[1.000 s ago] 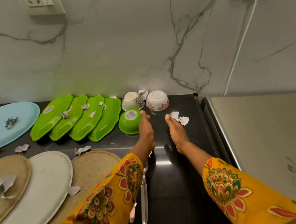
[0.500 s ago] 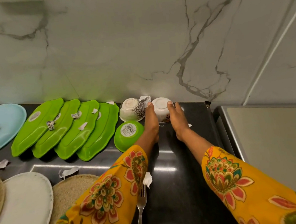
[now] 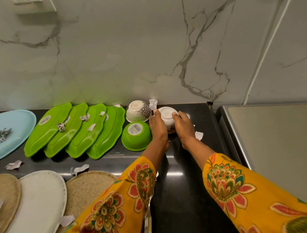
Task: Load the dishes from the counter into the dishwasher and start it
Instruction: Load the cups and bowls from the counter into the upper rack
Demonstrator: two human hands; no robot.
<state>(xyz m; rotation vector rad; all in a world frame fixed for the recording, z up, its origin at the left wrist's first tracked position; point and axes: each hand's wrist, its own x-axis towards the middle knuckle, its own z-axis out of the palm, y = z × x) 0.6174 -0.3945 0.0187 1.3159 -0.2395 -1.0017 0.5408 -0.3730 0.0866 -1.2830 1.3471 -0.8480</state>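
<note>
Both hands clasped an upturned bowl at the surface's back edge.

The left hand [image 3: 157, 127] and right hand [image 3: 183, 126] curled their grip round the small white floral ceramic bowl [image 3: 168, 117], upside down on the glossy black surface [image 3: 182, 179], just beside an overturned round green plastic bowl [image 3: 136, 136].

Home kitchen — black polished counter [image 3: 185, 189] against a veined marble backsplash [image 3: 142, 51], wall sockets [image 3: 33, 3] above. 4 green leaf-shaped plates [image 3: 74, 130], upturned bowls [image 3: 138, 111], woven placemats [image 3: 86, 188] — domestic tableware throughout.
</note>
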